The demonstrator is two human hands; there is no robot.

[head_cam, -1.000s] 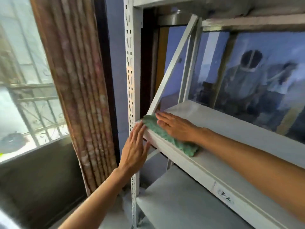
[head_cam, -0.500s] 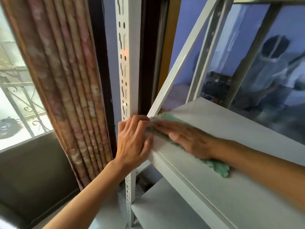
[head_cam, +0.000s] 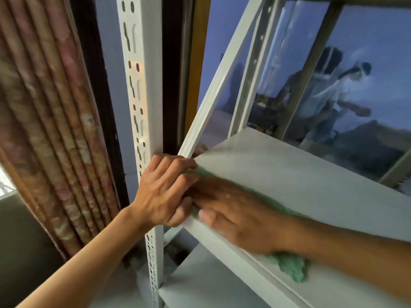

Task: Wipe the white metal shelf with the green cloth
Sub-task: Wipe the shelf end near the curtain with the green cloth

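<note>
Right hand [head_cam: 235, 215] flat, fingers straight, pressing green cloth [head_cam: 291, 266] on white metal shelf [head_cam: 300, 174] at its left front corner; left hand [head_cam: 164, 192] curled round the corner; advise firm, overlapping strokes along front edge.

Soft daylight enters from the left. The right hand [head_cam: 240, 218] smears with motion blur. Straight lines bow at the edges.

right hand [head_cam: 240, 215] flat on green cloth [head_cam: 291, 268] | left hand [head_cam: 165, 192] grips shelf [head_cam: 300, 181] corner
</note>
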